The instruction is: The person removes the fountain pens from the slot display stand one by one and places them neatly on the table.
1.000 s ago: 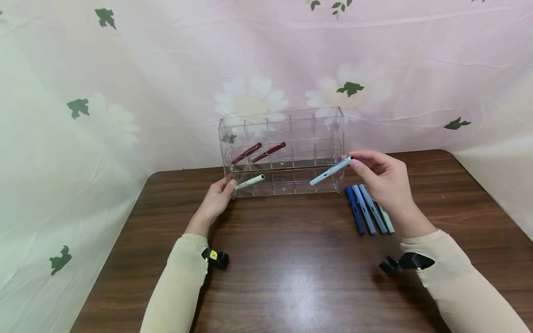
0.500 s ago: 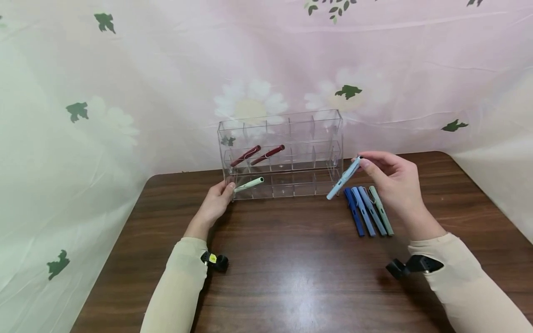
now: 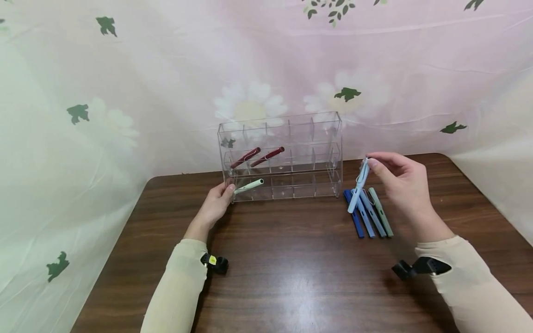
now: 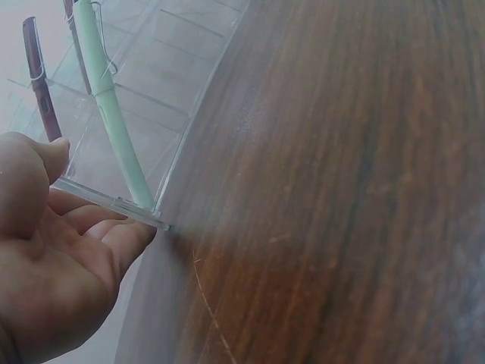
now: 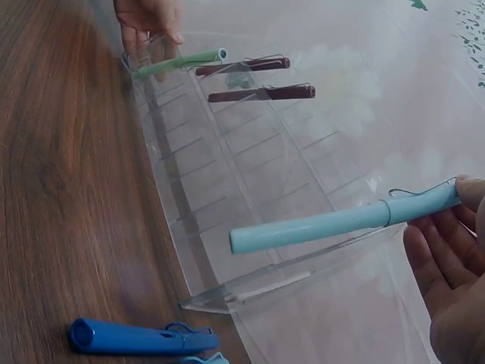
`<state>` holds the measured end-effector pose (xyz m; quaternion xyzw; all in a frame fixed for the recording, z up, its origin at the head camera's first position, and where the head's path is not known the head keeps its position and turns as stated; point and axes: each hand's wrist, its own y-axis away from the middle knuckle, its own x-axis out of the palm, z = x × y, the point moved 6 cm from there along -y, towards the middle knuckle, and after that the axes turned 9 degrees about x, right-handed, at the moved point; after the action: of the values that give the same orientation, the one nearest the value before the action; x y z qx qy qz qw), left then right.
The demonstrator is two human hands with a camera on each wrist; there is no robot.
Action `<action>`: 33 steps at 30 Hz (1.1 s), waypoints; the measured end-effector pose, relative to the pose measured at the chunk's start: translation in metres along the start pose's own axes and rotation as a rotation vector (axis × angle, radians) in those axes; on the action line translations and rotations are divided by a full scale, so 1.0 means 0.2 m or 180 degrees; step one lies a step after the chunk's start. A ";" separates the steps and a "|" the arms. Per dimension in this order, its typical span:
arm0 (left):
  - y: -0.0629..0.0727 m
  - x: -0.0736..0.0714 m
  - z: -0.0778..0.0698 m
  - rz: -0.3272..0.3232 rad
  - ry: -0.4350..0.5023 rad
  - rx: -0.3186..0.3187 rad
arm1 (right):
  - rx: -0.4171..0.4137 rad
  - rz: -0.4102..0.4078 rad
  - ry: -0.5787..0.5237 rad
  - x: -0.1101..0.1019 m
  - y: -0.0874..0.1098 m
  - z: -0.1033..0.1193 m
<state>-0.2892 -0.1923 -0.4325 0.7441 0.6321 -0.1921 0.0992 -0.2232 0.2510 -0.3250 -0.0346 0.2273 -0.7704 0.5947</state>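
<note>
A clear, tiered pen rack (image 3: pixel 283 192) with divided compartments stands at the back of the table. My left hand (image 3: pixel 215 203) grips its left end wall, thumb on one side and fingers on the other in the left wrist view. Between thumb and fingertips, my right hand (image 3: pixel 401 185) pinches the cap end of a light blue pen (image 3: pixel 359 187), its other end slanting down to the left. Below that pen, a dark blue pen (image 3: pixel 356 219), two lighter blue pens (image 3: pixel 365 217) and a grey-green pen (image 3: pixel 381 212) lie side by side.
In the rack's middle tier lean two dark red pens (image 3: pixel 268 157). A pale green pen (image 3: pixel 250 186) leans in the lowest tier at the left. Behind the brown wooden table (image 3: pixel 266 259) hangs a floral curtain (image 3: pixel 179 92).
My right hand has moved right, away from the rack, carrying the light blue pen over the row of pens; the pen now points more steeply downward. My left hand stays on the rack.
</note>
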 end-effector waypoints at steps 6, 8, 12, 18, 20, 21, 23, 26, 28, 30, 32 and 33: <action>0.00 0.00 0.01 -0.0016 0.0007 0.0005 | 0.0025 -0.0021 0.0050 -0.03 0.00 -0.02; 0.00 0.00 0.01 -0.0012 -0.0005 0.0013 | 0.0055 -0.0033 0.0068 -0.05 -0.01 -0.03; 0.00 0.00 0.01 0.0002 -0.0020 0.0008 | 0.0120 -0.0055 0.0202 -0.08 -0.01 -0.04; 0.00 0.00 0.01 0.0016 -0.0015 -0.0035 | 0.0314 -0.0069 0.0444 -0.12 -0.01 -0.07; 0.01 0.00 0.01 0.0014 -0.0018 -0.0026 | 0.0370 -0.0081 0.0503 -0.14 -0.01 -0.09; 0.01 0.00 0.01 0.0006 -0.0013 -0.0014 | 0.0389 -0.0091 0.0522 -0.15 -0.01 -0.09; 0.00 0.00 0.01 -0.0001 -0.0012 -0.0004 | 0.0424 -0.0111 0.0562 -0.16 -0.01 -0.11; 0.00 0.00 0.01 -0.0001 -0.0020 -0.0017 | 0.0496 -0.0185 0.0615 -0.20 -0.01 -0.13; 0.00 0.00 0.01 0.0003 -0.0011 -0.0030 | 0.0565 -0.0247 0.0650 -0.23 -0.02 -0.15; 0.00 -0.01 0.01 0.0008 -0.0016 -0.0035 | 0.0649 -0.0306 0.0699 -0.25 -0.02 -0.17; 0.00 -0.01 0.01 0.0011 -0.0018 -0.0037 | 0.0741 -0.0332 0.0719 -0.28 -0.02 -0.19; 0.00 -0.01 0.01 0.0009 -0.0024 -0.0039 | 0.0786 -0.0334 0.0719 -0.29 -0.02 -0.21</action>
<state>-0.2897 -0.1944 -0.4340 0.7437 0.6318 -0.1909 0.1065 -0.2243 0.3188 -0.3480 0.1136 0.1942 -0.8215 0.5240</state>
